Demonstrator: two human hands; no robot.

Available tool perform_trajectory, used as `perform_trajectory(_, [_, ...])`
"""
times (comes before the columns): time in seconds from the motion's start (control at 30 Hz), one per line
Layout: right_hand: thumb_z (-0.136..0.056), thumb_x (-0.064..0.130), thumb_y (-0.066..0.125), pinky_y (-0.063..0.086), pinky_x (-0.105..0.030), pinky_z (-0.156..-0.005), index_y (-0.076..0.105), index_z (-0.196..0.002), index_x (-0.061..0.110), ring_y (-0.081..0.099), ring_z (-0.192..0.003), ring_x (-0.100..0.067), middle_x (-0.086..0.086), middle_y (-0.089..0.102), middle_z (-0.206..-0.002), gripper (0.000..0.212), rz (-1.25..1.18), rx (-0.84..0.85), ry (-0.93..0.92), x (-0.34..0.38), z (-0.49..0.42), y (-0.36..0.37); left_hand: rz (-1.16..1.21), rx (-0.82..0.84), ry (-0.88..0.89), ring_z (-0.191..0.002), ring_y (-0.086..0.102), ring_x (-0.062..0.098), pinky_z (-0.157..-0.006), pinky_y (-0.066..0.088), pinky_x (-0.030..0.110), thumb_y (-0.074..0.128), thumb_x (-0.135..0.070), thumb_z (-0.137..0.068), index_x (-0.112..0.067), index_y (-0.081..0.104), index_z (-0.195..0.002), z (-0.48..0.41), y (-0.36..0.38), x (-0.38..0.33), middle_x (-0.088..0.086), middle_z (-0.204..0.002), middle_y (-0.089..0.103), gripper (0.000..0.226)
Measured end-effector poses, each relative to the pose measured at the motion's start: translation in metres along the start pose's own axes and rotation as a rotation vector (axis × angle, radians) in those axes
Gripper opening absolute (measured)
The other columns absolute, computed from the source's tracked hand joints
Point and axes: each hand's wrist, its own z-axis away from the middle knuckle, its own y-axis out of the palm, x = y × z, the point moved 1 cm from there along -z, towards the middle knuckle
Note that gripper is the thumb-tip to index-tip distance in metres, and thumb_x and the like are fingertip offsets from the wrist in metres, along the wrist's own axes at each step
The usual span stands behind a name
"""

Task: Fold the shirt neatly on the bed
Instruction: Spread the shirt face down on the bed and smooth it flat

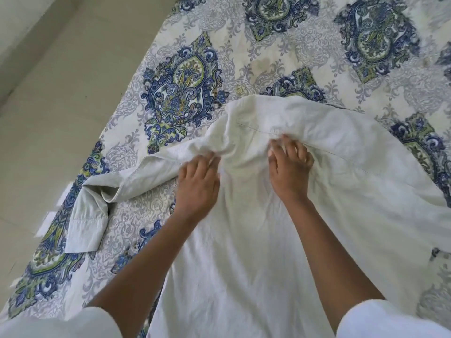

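A white shirt point(341, 167) lies spread over the bed point(185, 76), its body running from the middle toward me. One long sleeve point(85, 215) trails off to the left and ends in a folded cuff near the bed's edge. My left hand point(197, 184) grips a bunch of cloth where that sleeve joins the shoulder. My right hand point(289, 167) pinches the fabric just below a stitched seam near the shirt's top. The cloth is bunched and wrinkled between the two hands. The shirt's right side runs out of the frame.
The bed carries a cover patterned in blue, green and grey medallions. A pale tiled floor point(48, 106) lies to the left of the bed's edge. Bare cover shows beyond the shirt at the top of the view.
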Motion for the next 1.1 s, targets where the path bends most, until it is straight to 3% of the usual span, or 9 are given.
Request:
perform_trajectory(0.1, [-0.087, 0.022, 0.041, 0.043, -0.042, -0.084, 0.064, -0.110, 0.014, 0.050, -0.111, -0.031, -0.009, 0.060, -0.122, 0.034, -0.078, -0.157, -0.106, 0.011, -0.031, -0.008, 0.087, -0.107, -0.212, -0.109, 0.041, 0.026, -0.088, 0.027, 0.038, 0.041, -0.026, -0.092, -0.009, 0.051, -0.120, -0.047, -0.011, 0.019, 0.012, -0.122, 0.055, 0.035])
perform_trajectory(0.3, [-0.093, 0.024, 0.048, 0.029, -0.041, -0.098, 0.040, -0.137, 0.021, 0.031, -0.128, -0.027, -0.001, 0.042, -0.141, 0.045, 0.004, 0.160, -0.024, 0.018, -0.106, -0.024, 0.908, 0.567, -0.662, -0.052, 0.041, 0.014, -0.053, 0.033, 0.025, 0.043, -0.035, -0.096, -0.016, 0.050, -0.068, -0.140, -0.006, 0.037, -0.002, -0.058, 0.045, 0.035])
perform_trajectory(0.43, [-0.090, 0.024, 0.052, 0.013, -0.047, -0.109, 0.041, -0.134, 0.019, 0.024, -0.136, -0.026, -0.005, 0.046, -0.139, 0.045, 0.132, 0.274, 0.074, 0.020, -0.134, -0.022, 1.175, 0.903, -0.814, -0.053, 0.058, 0.015, -0.058, 0.048, 0.026, 0.050, -0.034, -0.092, -0.011, 0.058, -0.076, -0.165, -0.003, 0.043, 0.002, -0.065, 0.058, 0.029])
perform_trajectory(0.53, [-0.088, 0.012, 0.047, 0.009, -0.047, -0.111, 0.058, -0.106, 0.018, 0.044, -0.122, -0.025, -0.004, 0.060, -0.103, 0.021, 0.054, 0.280, 0.104, 0.020, -0.146, -0.024, 1.198, 1.085, -0.751, -0.082, 0.067, 0.021, -0.087, 0.053, 0.036, 0.067, -0.029, -0.076, -0.010, 0.065, -0.096, -0.170, -0.011, 0.058, 0.006, -0.090, 0.070, 0.028])
perform_trajectory(0.63, [-0.090, 0.016, 0.049, 0.015, -0.045, -0.112, 0.058, -0.089, 0.022, 0.058, -0.096, -0.023, 0.007, 0.051, -0.075, 0.010, -0.159, 0.168, 0.099, 0.018, -0.150, -0.028, 1.299, 1.027, -0.726, -0.086, 0.069, 0.022, -0.082, 0.056, 0.037, 0.089, -0.023, -0.043, -0.008, 0.065, -0.101, -0.171, -0.018, 0.081, 0.008, -0.096, 0.071, 0.064])
perform_trajectory(0.8, [-0.085, 0.024, 0.062, 0.010, -0.042, -0.110, 0.058, -0.109, 0.022, 0.055, -0.101, -0.018, 0.000, 0.061, -0.097, 0.024, -0.096, 0.342, 0.073, 0.005, -0.152, -0.029, 1.361, 0.907, -0.575, -0.070, 0.070, 0.017, -0.062, 0.058, 0.029, 0.093, -0.024, -0.031, -0.008, 0.063, -0.085, -0.173, -0.023, 0.102, 0.004, -0.078, 0.073, 0.064])
perform_trajectory(0.9, [-0.087, 0.019, 0.058, 0.017, -0.042, -0.106, 0.062, -0.102, 0.021, 0.054, -0.090, -0.022, -0.001, 0.059, -0.086, 0.016, -0.006, 0.362, 0.046, 0.002, -0.160, -0.030, 1.102, 0.819, -0.536, -0.063, 0.064, 0.020, -0.053, 0.054, 0.025, 0.086, -0.016, -0.051, -0.010, 0.058, -0.079, -0.179, -0.022, 0.104, 0.004, -0.070, 0.065, 0.040])
perform_trajectory(1.0, [-0.086, 0.016, 0.057, 0.021, -0.042, -0.102, 0.055, -0.088, 0.023, 0.053, -0.085, -0.025, 0.001, 0.052, -0.076, 0.007, 0.008, 0.318, 0.031, 0.002, -0.163, -0.026, 0.515, 0.793, -0.340, -0.074, 0.050, 0.020, -0.055, 0.039, 0.021, 0.074, -0.013, -0.074, -0.009, 0.058, -0.084, -0.188, -0.022, 0.105, 0.001, -0.070, 0.053, 0.020])
perform_trajectory(1.1, [-0.089, 0.030, 0.055, 0.016, -0.045, -0.107, 0.049, -0.089, 0.020, 0.052, -0.089, -0.024, 0.002, 0.051, -0.079, 0.012, -0.027, 0.358, 0.024, 0.002, -0.161, -0.027, 0.473, 0.657, -0.338, -0.075, 0.048, 0.019, -0.057, 0.035, 0.020, 0.071, -0.019, -0.079, -0.004, 0.061, -0.093, -0.193, -0.023, 0.109, -0.001, -0.071, 0.052, 0.022])
